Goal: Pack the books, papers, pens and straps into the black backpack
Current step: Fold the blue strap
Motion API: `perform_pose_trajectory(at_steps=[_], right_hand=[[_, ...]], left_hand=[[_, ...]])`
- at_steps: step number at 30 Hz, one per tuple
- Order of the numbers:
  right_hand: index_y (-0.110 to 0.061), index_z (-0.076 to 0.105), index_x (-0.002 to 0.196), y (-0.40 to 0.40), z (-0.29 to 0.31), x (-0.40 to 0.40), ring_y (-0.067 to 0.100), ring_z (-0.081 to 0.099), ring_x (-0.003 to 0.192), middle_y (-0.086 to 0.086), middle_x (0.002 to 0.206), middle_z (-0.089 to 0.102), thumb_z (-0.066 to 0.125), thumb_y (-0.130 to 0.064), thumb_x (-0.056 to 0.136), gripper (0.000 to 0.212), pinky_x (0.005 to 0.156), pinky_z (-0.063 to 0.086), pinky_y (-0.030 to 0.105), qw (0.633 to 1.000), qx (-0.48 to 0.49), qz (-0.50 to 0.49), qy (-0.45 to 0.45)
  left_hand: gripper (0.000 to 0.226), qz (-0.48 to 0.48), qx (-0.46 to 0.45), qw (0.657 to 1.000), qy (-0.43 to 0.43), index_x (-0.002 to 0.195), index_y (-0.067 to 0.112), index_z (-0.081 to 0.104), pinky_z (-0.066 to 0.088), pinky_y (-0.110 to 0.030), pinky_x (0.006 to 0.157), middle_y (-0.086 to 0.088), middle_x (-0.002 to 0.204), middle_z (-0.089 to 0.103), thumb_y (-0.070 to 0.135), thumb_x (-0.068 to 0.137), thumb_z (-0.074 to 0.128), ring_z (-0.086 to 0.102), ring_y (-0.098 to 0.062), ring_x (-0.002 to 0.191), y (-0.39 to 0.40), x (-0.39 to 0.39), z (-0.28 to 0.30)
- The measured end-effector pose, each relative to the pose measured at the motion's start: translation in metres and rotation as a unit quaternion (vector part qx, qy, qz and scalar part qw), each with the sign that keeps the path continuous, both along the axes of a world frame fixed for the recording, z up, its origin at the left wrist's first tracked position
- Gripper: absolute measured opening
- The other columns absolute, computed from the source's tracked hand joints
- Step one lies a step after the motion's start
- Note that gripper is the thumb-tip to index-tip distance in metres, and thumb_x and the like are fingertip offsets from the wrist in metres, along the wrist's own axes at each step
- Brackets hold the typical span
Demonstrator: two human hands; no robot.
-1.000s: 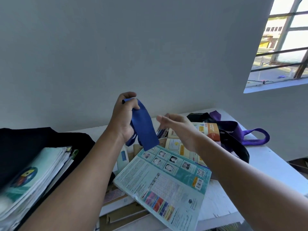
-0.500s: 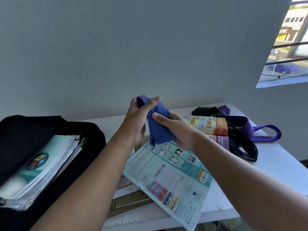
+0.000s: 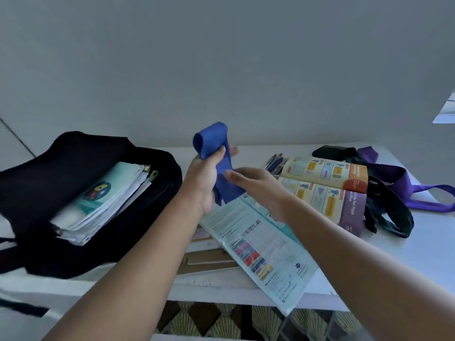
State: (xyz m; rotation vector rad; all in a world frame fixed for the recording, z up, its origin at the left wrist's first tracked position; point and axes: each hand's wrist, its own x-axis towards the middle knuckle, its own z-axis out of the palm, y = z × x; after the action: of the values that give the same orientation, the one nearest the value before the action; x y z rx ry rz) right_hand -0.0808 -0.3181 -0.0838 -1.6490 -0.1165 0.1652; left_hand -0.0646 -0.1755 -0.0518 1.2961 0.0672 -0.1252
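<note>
While the left hand [image 3: 205, 183] has its grip clamped around the folded blue fabric strap [image 3: 216, 163], the right hand [image 3: 256, 185] pinches its lower end just beside it.

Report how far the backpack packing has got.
Done: a stack of books sits in the open black backpack. In hand: left hand grips the folded blue strap, right hand pinches its tail. Left on the table: two booklets, pens, purple strap, black strap.

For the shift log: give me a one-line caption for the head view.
Left hand holds folded blue strap, right hand pinching its tail, beside the open black backpack.
</note>
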Motion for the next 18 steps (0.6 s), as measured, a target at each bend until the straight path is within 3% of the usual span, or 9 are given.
perform_pose_trajectory(at_steps=[3, 6, 9, 13, 18], right_hand=[[-0.025, 0.071, 0.118, 0.016, -0.001, 0.0, 0.011, 0.071, 0.104, -0.004, 0.113, 0.077, 0.072, -0.057, 0.09, 0.043, 0.082, 0.049, 0.026, 0.998, 0.033, -0.053, 0.007], [-0.03, 0.069, 0.117, 0.04, 0.004, -0.002, 0.008, 0.069, 0.107, -0.01, 0.114, 0.075, 0.07, -0.056, 0.092, 0.036, 0.093, 0.053, 0.033, 0.999, 0.024, -0.033, -0.002], [-0.023, 0.069, 0.119, 0.073, 0.011, 0.005, 0.011, 0.068, 0.101, -0.003, 0.116, 0.073, 0.065, -0.052, 0.098, 0.036, 0.093, 0.052, 0.033, 0.997, 0.04, -0.059, -0.01], [-0.017, 0.069, 0.114, 0.133, 0.014, 0.022, 0.011, 0.065, 0.086, -0.002, 0.103, 0.07, 0.062, -0.042, 0.103, 0.029, 0.081, 0.048, 0.024, 0.989, 0.079, -0.126, -0.021], [-0.019, 0.067, 0.104, 0.233, 0.009, 0.03, 0.01, 0.063, 0.078, -0.002, 0.093, 0.068, 0.062, -0.036, 0.104, 0.018, 0.084, 0.052, 0.031, 0.978, 0.088, -0.184, -0.042]], left_hand=[[0.016, 0.072, -0.03, 0.997, 0.001, 0.091, 0.013, 0.068, 0.058, -0.041, 0.08, -0.003, 0.085, 0.075, 0.024, 0.101, 0.06, 0.071, -0.026, 0.079, 0.023, -0.002, 0.002], [0.014, 0.072, -0.036, 0.997, -0.008, 0.091, 0.012, 0.06, 0.05, -0.031, 0.062, 0.001, 0.065, 0.058, 0.021, 0.101, 0.057, 0.056, -0.018, 0.057, 0.05, 0.002, -0.001], [0.019, 0.04, -0.041, 0.998, -0.007, 0.086, 0.012, 0.058, 0.04, -0.031, 0.059, 0.001, 0.061, 0.049, 0.018, 0.103, 0.051, 0.043, -0.015, 0.05, 0.08, 0.008, -0.001], [0.017, -0.006, -0.021, 1.0, -0.001, 0.089, 0.011, 0.057, 0.039, -0.029, 0.055, 0.0, 0.062, 0.048, 0.016, 0.104, 0.051, 0.041, -0.015, 0.05, 0.14, 0.012, 0.004], [0.017, -0.027, -0.013, 1.0, 0.002, 0.091, 0.008, 0.06, 0.04, -0.032, 0.059, -0.001, 0.064, 0.049, 0.017, 0.104, 0.053, 0.043, -0.016, 0.053, 0.237, 0.012, 0.012]])
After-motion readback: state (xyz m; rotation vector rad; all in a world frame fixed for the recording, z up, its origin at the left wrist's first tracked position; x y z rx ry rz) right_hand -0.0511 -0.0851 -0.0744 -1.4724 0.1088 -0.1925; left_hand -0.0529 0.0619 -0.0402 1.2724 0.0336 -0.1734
